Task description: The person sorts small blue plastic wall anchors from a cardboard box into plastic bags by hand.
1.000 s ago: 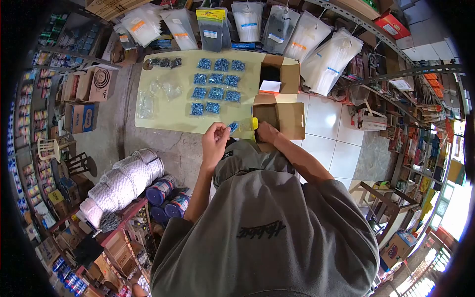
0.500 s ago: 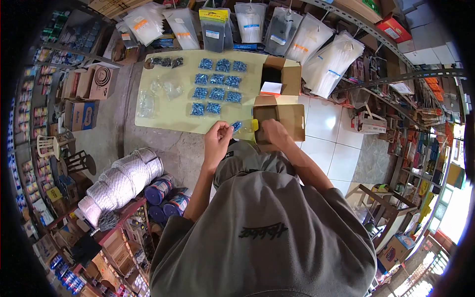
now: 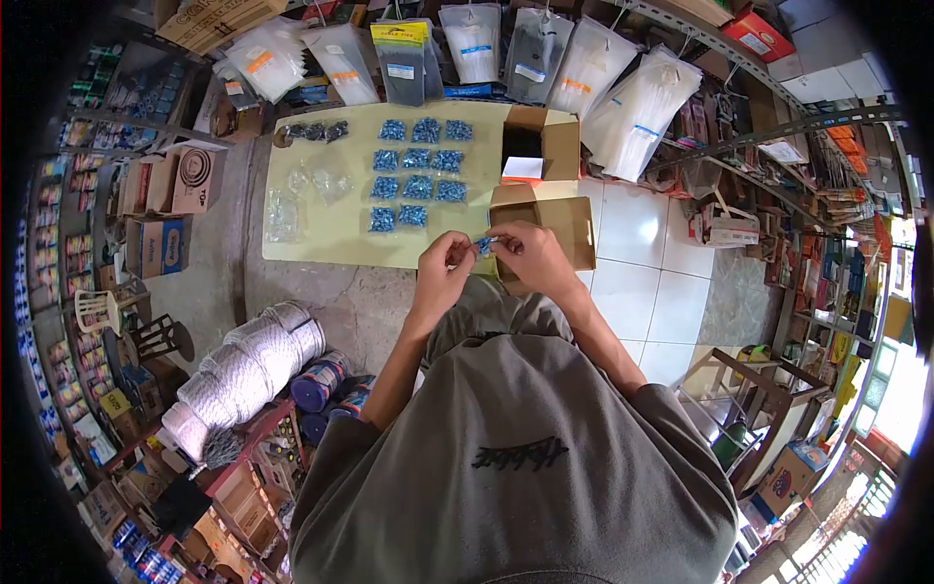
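My left hand (image 3: 446,265) and my right hand (image 3: 525,251) meet over the near edge of a pale yellow board (image 3: 321,229). Between their fingertips they pinch a small clear packet of blue pieces (image 3: 483,244). Several matching blue packets (image 3: 416,185) lie in rows on the board beyond my hands. An open cardboard box (image 3: 556,226) sits just right of my right hand, partly hidden by it.
A second open box (image 3: 537,144) stands behind the first. Empty clear bags (image 3: 309,190) lie on the board's left side. Hanging plastic bags (image 3: 467,49) line the far wall. Rolls of rope (image 3: 243,365) and spools sit at my lower left; shelves surround the floor.
My right hand has moved left from the box to join the left hand on the blue packet. The yellow item seen by the packet earlier is out of sight.
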Demonstrator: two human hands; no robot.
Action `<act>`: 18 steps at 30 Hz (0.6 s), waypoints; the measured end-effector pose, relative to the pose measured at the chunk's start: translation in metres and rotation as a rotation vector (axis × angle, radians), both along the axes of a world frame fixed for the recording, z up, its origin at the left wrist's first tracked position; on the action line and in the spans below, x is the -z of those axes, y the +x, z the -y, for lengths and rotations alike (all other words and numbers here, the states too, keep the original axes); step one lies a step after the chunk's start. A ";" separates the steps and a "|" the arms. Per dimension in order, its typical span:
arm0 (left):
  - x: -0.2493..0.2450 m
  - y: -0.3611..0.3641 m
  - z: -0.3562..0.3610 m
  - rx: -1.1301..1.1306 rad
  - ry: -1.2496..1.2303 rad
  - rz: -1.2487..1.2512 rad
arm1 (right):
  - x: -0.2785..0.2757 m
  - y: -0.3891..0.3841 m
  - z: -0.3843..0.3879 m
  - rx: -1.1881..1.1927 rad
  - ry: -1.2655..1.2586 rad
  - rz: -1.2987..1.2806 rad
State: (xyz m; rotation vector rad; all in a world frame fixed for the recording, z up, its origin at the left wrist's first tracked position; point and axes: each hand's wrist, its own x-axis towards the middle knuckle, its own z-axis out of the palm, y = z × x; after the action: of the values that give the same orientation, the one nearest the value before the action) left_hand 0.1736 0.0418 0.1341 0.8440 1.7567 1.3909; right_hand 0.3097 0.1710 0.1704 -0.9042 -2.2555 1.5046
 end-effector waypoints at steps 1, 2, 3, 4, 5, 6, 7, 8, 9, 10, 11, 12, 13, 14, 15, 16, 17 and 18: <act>-0.002 0.000 0.000 0.001 0.000 -0.001 | -0.002 0.001 -0.001 0.024 -0.032 -0.012; -0.003 0.001 -0.001 0.019 -0.014 -0.018 | -0.004 0.002 -0.001 0.049 -0.064 -0.023; -0.005 0.001 -0.001 0.038 -0.026 -0.034 | -0.004 0.002 -0.001 0.052 -0.063 -0.022; -0.005 0.002 -0.002 0.041 -0.026 -0.033 | -0.004 0.003 -0.002 0.064 -0.096 -0.035; -0.006 0.002 -0.002 0.046 -0.027 -0.036 | -0.004 0.003 -0.002 0.075 -0.129 -0.049; -0.006 0.002 -0.002 0.050 -0.028 -0.040 | -0.006 0.003 -0.002 0.077 -0.129 -0.048; -0.006 0.002 -0.002 0.050 -0.029 -0.039 | -0.009 0.003 -0.003 0.041 -0.125 -0.048; -0.006 0.002 -0.002 0.042 -0.008 -0.024 | -0.011 0.003 -0.003 0.006 -0.120 -0.048; -0.005 0.003 -0.003 0.032 0.013 -0.008 | -0.010 0.004 -0.005 0.005 -0.120 -0.046; -0.003 0.002 -0.002 0.030 0.013 -0.005 | -0.007 0.007 -0.009 0.048 -0.110 -0.053; -0.001 0.001 -0.001 0.025 -0.002 -0.003 | -0.004 0.009 -0.015 0.089 -0.099 -0.059; 0.001 0.000 0.000 0.020 -0.017 0.000 | 0.000 0.012 -0.022 0.084 -0.098 -0.057; 0.001 0.000 0.001 0.015 -0.017 0.002 | 0.007 0.016 -0.030 0.102 -0.058 -0.009; 0.000 -0.001 0.001 -0.007 -0.014 -0.002 | 0.016 0.019 -0.036 0.122 -0.017 0.039; -0.002 -0.001 0.001 -0.026 -0.011 -0.007 | 0.028 0.022 -0.042 0.120 -0.016 0.042; -0.001 -0.001 0.002 -0.026 -0.011 -0.003 | 0.044 0.025 -0.045 -0.068 0.087 0.197; 0.000 -0.003 0.004 -0.030 -0.014 0.006 | 0.054 0.026 -0.046 -0.256 0.189 0.351; 0.001 -0.003 0.004 -0.034 -0.016 0.014 | 0.065 0.021 -0.042 -0.316 0.100 0.594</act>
State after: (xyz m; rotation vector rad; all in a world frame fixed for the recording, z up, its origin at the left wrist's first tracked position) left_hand 0.1705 0.0375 0.1336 0.7978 1.7768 1.3995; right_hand 0.3310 0.2127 0.1050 -1.1196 -2.9876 1.3455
